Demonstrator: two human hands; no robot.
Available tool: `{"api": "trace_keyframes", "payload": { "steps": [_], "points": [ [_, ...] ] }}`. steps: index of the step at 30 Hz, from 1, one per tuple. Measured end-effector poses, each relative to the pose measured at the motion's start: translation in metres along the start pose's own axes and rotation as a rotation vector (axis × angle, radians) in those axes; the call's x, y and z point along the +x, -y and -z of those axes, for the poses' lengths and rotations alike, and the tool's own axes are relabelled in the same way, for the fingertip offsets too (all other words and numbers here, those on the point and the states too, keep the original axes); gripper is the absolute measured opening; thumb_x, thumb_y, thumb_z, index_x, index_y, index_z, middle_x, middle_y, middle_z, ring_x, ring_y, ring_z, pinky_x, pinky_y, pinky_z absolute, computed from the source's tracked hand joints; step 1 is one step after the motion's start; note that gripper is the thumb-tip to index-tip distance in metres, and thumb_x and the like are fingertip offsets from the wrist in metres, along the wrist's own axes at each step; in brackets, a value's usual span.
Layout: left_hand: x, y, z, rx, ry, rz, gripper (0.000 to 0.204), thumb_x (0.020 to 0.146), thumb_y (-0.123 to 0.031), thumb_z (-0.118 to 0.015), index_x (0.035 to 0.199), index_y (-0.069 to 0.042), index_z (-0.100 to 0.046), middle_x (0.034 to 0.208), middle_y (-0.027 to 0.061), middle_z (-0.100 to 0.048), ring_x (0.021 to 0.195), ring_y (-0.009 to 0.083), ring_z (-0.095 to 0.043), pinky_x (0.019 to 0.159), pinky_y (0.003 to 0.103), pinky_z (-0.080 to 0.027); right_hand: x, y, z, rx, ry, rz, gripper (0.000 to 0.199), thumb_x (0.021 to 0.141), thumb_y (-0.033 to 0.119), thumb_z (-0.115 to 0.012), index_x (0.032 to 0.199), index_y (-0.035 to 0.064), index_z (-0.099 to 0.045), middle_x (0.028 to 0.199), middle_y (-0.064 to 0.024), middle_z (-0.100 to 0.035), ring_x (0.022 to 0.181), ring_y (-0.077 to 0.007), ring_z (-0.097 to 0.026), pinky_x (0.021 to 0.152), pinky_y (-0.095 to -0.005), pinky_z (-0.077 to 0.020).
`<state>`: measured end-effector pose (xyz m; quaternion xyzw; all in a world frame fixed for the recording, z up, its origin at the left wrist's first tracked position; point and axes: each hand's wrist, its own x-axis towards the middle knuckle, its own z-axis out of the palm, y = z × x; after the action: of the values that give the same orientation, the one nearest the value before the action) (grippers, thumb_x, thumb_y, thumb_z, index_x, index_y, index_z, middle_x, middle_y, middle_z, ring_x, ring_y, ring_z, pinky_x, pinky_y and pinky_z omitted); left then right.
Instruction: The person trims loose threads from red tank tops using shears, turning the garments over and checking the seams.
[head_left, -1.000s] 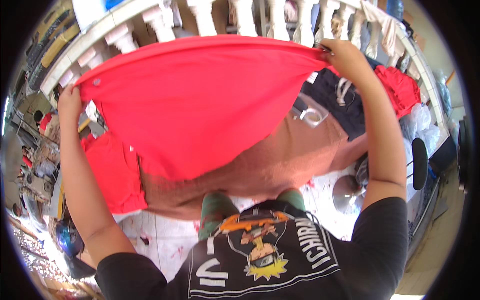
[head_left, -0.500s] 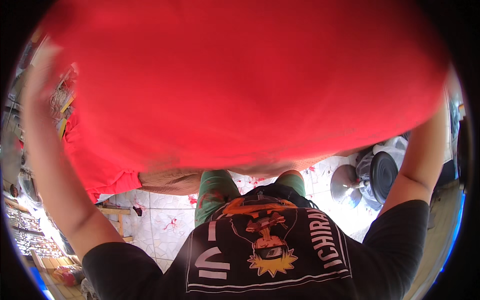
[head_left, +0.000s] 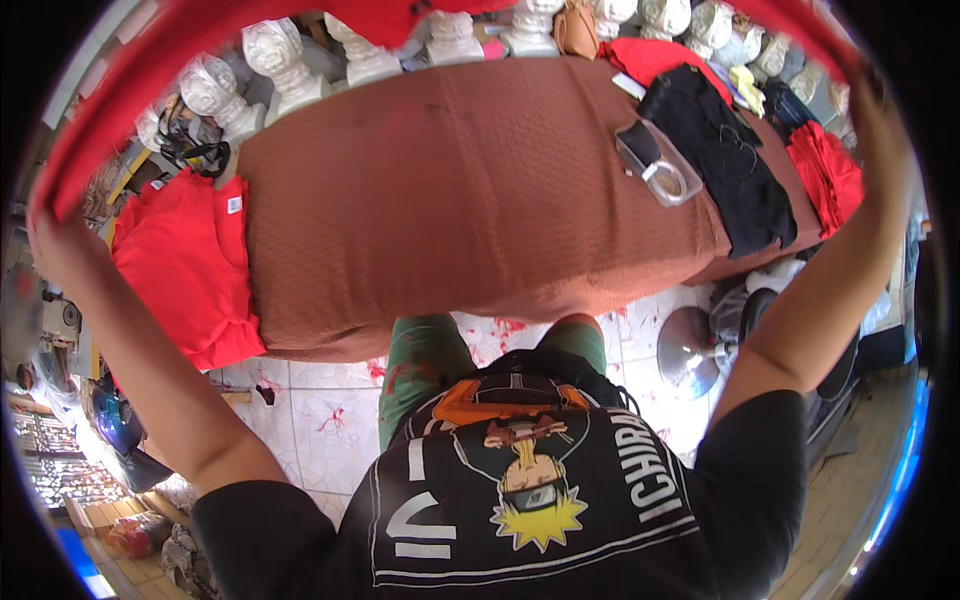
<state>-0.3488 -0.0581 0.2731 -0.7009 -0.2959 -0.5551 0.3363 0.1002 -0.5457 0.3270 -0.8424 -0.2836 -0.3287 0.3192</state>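
A red cloth (head_left: 105,115), probably a garment, is held up and stretched in an arc along the top of the view. My left hand (head_left: 62,232), at the far left, is closed on one end of it. At the upper right my right hand (head_left: 878,110) grips the other end; its fingers are partly dark and blurred. Both arms are raised and spread wide. Below the cloth lies a surface draped in a brown textured cover (head_left: 450,200). Near my left forearm sits a stack of red shirts (head_left: 185,270) with small white labels.
On the cover's right side lie a black garment (head_left: 735,175) and a clear plastic box (head_left: 660,165) holding a white ring. More red cloth (head_left: 828,180) is beside my right forearm. White balusters (head_left: 275,65) line the back. A round-based stand (head_left: 688,350) is on the tiled floor.
The red cloth has swung up and away from in front of me, uncovering the brown-draped surface and the things on it. Both hands still hold it.
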Motion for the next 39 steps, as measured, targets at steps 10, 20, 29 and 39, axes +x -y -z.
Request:
{"api": "trace_keyframes", "payload": {
  "steps": [10,20,29,39],
  "points": [
    [-0.233,-0.059,0.012,-1.289,0.504,1.031,0.016,0.082,-0.008,-0.044,0.092,-0.001,-0.055,0.091,0.0090,-0.055,0.088,0.0187,-0.055,0.085,0.033,-0.043,-0.161,-0.059,-0.086,0.488,0.916,-0.244,0.015,0.086,0.009,-0.058,0.095,-0.0013,-0.062,0.065,0.0061,-0.051,0.058,-0.0015,-0.043,0.050,-0.0189,-0.0314],
    [-0.237,-0.162,-0.071,-0.631,0.822,0.331,0.033,0.080,-0.019,-0.064,0.109,-0.005,-0.062,0.108,0.0163,-0.062,0.105,0.0303,-0.056,0.092,0.036,-0.042,-0.165,-0.039,-0.188,0.058,0.635,0.126,0.027,0.080,0.023,-0.063,0.099,0.0050,-0.063,0.087,-0.0169,-0.065,0.083,-0.0353,-0.061,0.072,-0.0403,-0.0476],
    [-0.205,-0.316,-0.022,-1.074,1.079,-0.154,0.030,0.084,-0.018,-0.061,0.112,-0.007,-0.061,0.119,0.0101,-0.058,0.116,0.0280,-0.049,0.099,0.038,-0.038,-0.103,-0.050,-0.140,-0.228,0.811,0.372,0.025,0.079,0.018,-0.064,0.099,0.0027,-0.062,0.086,-0.0106,-0.065,0.079,-0.0229,-0.063,0.070,-0.0334,-0.0485],
    [-0.214,-0.427,-0.036,-1.253,1.020,-0.237,0.037,0.084,-0.024,-0.060,0.116,-0.005,-0.057,0.120,0.0133,-0.056,0.116,0.0300,-0.048,0.099,0.040,-0.038,-0.142,-0.054,-0.084,0.535,1.129,-0.116,0.017,0.082,0.015,-0.063,0.082,-0.0011,-0.063,0.073,-0.0013,-0.056,0.071,-0.0075,-0.051,0.067,-0.0227,-0.0403]
  ]
}}
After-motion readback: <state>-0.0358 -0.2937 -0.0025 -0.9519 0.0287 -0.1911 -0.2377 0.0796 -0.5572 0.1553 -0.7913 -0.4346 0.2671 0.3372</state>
